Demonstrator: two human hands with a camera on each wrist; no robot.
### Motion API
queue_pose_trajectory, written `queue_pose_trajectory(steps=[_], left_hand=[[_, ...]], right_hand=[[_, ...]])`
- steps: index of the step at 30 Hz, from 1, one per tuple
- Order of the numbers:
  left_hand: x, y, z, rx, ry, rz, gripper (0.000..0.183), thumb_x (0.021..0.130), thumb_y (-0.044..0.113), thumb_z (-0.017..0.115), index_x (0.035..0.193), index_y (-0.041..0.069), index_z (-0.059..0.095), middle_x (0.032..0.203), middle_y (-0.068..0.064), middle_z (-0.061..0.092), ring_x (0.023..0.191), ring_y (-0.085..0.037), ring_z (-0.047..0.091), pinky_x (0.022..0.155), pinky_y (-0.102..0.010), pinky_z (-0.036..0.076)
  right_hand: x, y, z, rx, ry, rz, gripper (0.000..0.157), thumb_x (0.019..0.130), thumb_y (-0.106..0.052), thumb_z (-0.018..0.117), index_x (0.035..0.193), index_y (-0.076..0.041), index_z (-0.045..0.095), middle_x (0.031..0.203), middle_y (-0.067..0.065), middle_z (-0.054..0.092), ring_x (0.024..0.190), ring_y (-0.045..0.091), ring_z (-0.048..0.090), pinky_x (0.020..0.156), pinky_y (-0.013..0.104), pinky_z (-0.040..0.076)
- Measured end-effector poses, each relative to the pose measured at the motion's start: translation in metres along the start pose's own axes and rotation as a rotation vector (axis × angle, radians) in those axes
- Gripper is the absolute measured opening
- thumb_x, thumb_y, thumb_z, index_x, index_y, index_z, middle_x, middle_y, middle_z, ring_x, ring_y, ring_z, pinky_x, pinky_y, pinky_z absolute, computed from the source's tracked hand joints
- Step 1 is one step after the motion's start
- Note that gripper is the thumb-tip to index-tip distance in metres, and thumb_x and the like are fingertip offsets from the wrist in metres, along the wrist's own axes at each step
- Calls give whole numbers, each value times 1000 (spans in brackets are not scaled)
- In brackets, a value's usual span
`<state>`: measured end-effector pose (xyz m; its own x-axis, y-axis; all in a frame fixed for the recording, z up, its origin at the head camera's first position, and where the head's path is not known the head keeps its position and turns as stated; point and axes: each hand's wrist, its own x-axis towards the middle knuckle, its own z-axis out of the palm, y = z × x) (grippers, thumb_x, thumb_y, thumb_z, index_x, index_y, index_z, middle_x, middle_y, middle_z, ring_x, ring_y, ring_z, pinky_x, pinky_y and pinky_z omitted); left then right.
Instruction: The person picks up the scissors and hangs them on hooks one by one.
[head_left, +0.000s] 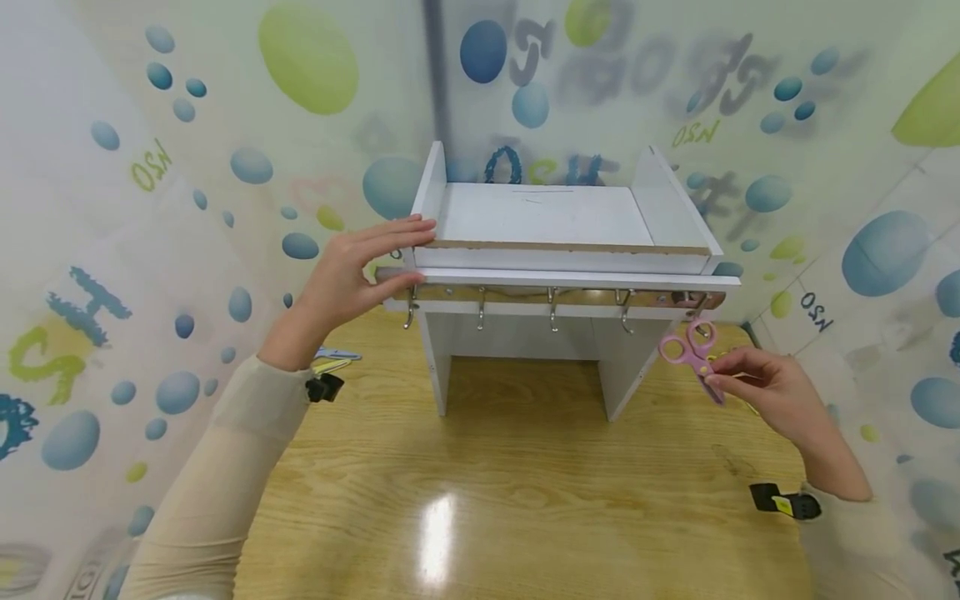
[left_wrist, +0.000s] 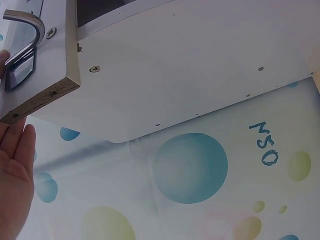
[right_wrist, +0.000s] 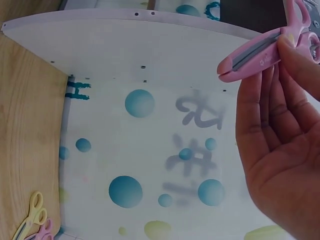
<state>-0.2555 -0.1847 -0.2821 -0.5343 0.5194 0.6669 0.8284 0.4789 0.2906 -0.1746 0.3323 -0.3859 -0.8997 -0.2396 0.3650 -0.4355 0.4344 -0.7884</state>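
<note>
1. Nearest, the wooden table point(head_left: 525, 517) filled the lower middle of the frame, its yellowish grain smooth and glossy.
2. At right of centre, the right hand point(head_left: 780, 404) pinched the pink scissors point(head_left: 698, 363) between thumb and fingers near the pivot, finger rings uppermost, close to the rightmost hook; contact there was unclear.
3. The scissors looked light and stiff, their plastic probably a little slippery; the pivot seemed a balanced hold, leaving the rings free. Pink plastic flanked grey blade strips.
4. The left hand point(head_left: 341, 275), left of centre, rested on the end of the white shelf unit point(head_left: 536, 215), fingers nearly straight and thumb along the front rail.
5. That unit, mid-frame, looked heavy and rigid, its raw board edges rough and perhaps prone to chipping; the side panels seemed the firmest grip.
6. Curved metal hooks point(head_left: 553, 310) hung along a shiny, gold-toned strip point(head_left: 517, 294), smooth and hard.
7. Farthest, the pale wall point(head_left: 390, 75) bore blue and green ovals across the upper frame.
</note>
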Motion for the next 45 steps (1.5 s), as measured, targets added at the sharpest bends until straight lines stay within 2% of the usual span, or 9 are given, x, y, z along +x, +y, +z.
queue_pose_trajectory(steps=[3, 7, 12, 17, 23, 26, 34, 45], left_hand=[[0, 0, 0, -1, 1, -2, 53, 80, 8, 83, 130, 8, 67, 139, -5, 63, 134, -20, 57, 112, -21, 41], [1, 1, 0, -3, 0, -4, 52, 80, 7, 83, 130, 7, 67, 139, -5, 64, 134, -20, 57, 112, -20, 41], [0, 0, 1, -8, 2, 2, 53, 80, 6, 82, 130, 7, 67, 138, -6, 64, 133, -21, 57, 112, -18, 40], [0, 0, 1, -13, 8, 6, 53, 80, 6, 83, 131, 9, 67, 138, -6, 64, 133, -21, 57, 112, -18, 40], [0, -1, 1, -24, 12, 19, 54, 79, 4, 83, 131, 9, 67, 137, -7, 65, 133, -22, 57, 112, -18, 40], [0, -1, 1, -24, 15, 24, 54, 79, 3, 83, 130, 8, 67, 137, -8, 65, 133, -23, 57, 111, -18, 40], [-1, -2, 2, -10, 15, 24, 55, 79, 3, 83, 131, 8, 67, 137, -8, 64, 133, -23, 57, 112, -19, 40], [0, -2, 2, -19, 16, 25, 54, 79, 2, 83, 130, 6, 67, 137, -8, 64, 133, -24, 57, 112, -20, 40]], right_hand=[[1, 3, 2, 33, 7, -16, 18, 87, 19, 62, 91, 3, 68, 88, -18, 68, 73, -4, 63, 66, 10, 53], [2, 8, 5, 135, -13, -51, 18, 88, 20, 60, 94, 5, 68, 91, -14, 70, 77, -3, 65, 69, 9, 54], [4, 12, 8, 207, -20, -68, 13, 90, 9, 65, 97, 1, 71, 96, -13, 71, 84, -2, 66, 73, 9, 54], [5, 15, 10, 136, -7, -34, 15, 92, 6, 64, 97, -4, 74, 98, -16, 71, 84, -3, 65, 73, 8, 53], [6, 20, 8, 38, -11, 16, 11, 93, 10, 60, 102, 10, 67, 100, -20, 70, 90, -7, 64, 76, 8, 53], [6, 23, 6, 41, -16, 34, 12, 92, 12, 60, 103, 13, 65, 100, -20, 70, 92, -7, 65, 76, 8, 53], [7, 40, -5, 31, -27, 53, 14, 94, 10, 58, 106, 11, 65, 102, -23, 69, 90, -9, 64, 74, 8, 51], [0, 73, -21, 61, -13, 185, 19, 97, 1, 60, 115, 4, 65, 103, -23, 70, 91, -6, 66, 77, 8, 52]])
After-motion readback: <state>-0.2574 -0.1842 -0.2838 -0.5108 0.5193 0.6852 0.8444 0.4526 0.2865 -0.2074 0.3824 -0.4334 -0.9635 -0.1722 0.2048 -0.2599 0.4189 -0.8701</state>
